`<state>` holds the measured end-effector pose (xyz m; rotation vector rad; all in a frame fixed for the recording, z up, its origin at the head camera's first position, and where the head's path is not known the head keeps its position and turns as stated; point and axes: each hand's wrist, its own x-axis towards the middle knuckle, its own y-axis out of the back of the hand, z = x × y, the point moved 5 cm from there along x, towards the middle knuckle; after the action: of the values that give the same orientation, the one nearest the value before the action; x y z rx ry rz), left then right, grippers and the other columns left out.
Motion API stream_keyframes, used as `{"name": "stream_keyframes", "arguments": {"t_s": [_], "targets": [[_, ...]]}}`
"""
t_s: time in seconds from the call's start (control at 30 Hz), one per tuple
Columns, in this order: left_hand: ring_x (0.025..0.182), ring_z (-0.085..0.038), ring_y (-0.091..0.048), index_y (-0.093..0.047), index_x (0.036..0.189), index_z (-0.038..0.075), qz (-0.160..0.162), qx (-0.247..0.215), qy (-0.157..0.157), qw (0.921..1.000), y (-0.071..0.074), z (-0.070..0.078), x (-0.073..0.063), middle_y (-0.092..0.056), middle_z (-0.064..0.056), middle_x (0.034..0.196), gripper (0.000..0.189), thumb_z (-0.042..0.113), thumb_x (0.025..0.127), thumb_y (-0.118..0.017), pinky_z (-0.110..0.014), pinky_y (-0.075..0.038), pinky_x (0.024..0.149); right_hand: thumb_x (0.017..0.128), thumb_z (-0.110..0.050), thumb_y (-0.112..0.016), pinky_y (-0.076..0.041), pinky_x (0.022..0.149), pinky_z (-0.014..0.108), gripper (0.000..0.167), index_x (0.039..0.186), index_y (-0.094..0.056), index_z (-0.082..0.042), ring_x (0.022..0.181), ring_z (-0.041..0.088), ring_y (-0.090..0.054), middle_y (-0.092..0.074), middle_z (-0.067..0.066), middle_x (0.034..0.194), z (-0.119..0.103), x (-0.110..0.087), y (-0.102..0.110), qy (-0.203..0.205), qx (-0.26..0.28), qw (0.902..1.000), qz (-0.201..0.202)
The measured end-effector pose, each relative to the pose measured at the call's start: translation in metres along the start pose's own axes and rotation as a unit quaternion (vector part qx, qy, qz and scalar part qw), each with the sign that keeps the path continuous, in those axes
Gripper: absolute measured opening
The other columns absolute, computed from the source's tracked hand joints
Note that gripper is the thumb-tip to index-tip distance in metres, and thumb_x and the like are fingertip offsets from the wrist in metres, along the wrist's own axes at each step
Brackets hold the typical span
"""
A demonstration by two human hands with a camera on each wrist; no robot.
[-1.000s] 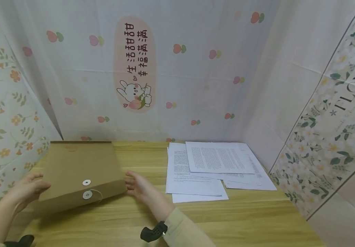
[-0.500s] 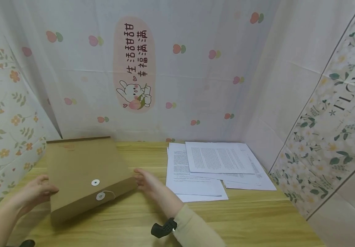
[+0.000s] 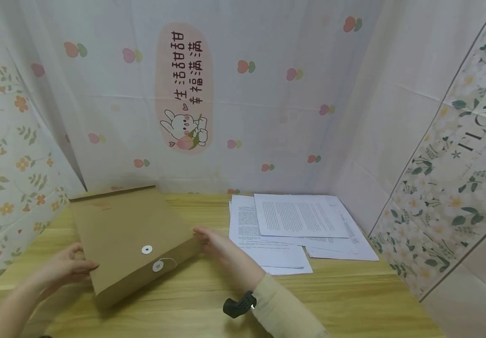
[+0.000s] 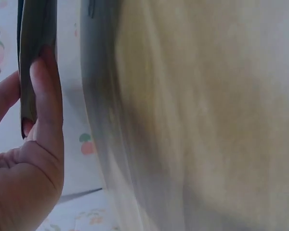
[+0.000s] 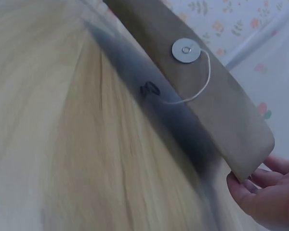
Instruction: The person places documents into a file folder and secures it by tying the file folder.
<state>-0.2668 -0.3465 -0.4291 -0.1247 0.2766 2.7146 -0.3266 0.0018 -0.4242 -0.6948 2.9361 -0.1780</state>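
Near the bench's left edge, we see the left hand pinching the side of a brown cardboard box between thumb and fingers. The box sits askew at the back left corner of the bench, its far end by the back edge; we cannot tell whether its underside rests flat. Two white discs and a looped string mark its front. At its front right corner, we find the right hand pinching the cardboard. Overlapping printed papers fill the bench's back right corner.
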Motion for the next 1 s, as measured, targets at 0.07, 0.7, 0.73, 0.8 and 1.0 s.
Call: {"name": "stream_keyframes", "arguments": {"t_s": [0.07,0.7,0.73,0.8,1.0], "targets": [[0.084,-0.022,-0.065,-0.030,0.108,-0.010,0.005,0.011,0.008,0.9999,-0.005,0.000,0.000,-0.061,-0.009,0.093,0.032,0.005,0.095,-0.055,-0.035,-0.055,0.079,0.099,-0.026,-0.049,-0.037,0.102,0.044,0.047,0.133,-0.049,0.007,0.113,0.023,-0.050,-0.054,0.012,0.123,-0.003,0.004,0.003,-0.010,-0.012,0.9998,0.014],[0.068,-0.024,-0.067,-0.045,0.089,-0.004,0.083,0.118,0.023,0.9892,-0.053,0.006,0.013,-0.064,-0.008,0.076,0.034,0.020,0.090,-0.068,-0.033,-0.057,0.061,0.096,-0.025,-0.057,-0.031,0.107,0.049,0.044,0.125,-0.058,0.007,0.129,0.031,-0.041,-0.053,0.015,0.134,-0.004,0.014,0.045,0.008,-0.107,0.9928,0.052],[0.067,-0.023,-0.067,-0.045,0.089,-0.004,0.090,0.126,0.025,0.9876,-0.055,0.006,0.014,-0.064,-0.007,0.075,0.034,0.021,0.089,-0.069,-0.033,-0.057,0.060,0.096,-0.026,-0.056,-0.031,0.107,0.049,0.044,0.126,-0.058,0.007,0.130,0.031,-0.041,-0.053,0.015,0.135,-0.004,0.014,0.047,0.009,-0.113,0.9924,0.048],[0.065,-0.023,-0.067,-0.045,0.090,-0.005,0.102,0.137,0.031,0.9848,-0.058,0.006,0.017,-0.063,-0.008,0.074,0.036,0.021,0.088,-0.070,-0.033,-0.057,0.059,0.098,-0.028,-0.053,-0.030,0.107,0.050,0.045,0.128,-0.056,0.006,0.131,0.031,-0.039,-0.052,0.016,0.136,-0.003,0.014,0.051,0.014,-0.123,0.9916,0.038],[0.060,-0.022,-0.065,-0.047,0.091,-0.011,0.118,0.159,0.047,0.9791,-0.066,0.006,0.022,-0.061,-0.012,0.078,0.041,0.021,0.086,-0.073,-0.033,-0.056,0.057,0.099,-0.031,-0.049,-0.025,0.109,0.053,0.048,0.131,-0.054,0.005,0.135,0.033,-0.034,-0.048,0.017,0.140,-0.006,0.012,0.056,0.022,-0.146,0.9888,0.020]]}}
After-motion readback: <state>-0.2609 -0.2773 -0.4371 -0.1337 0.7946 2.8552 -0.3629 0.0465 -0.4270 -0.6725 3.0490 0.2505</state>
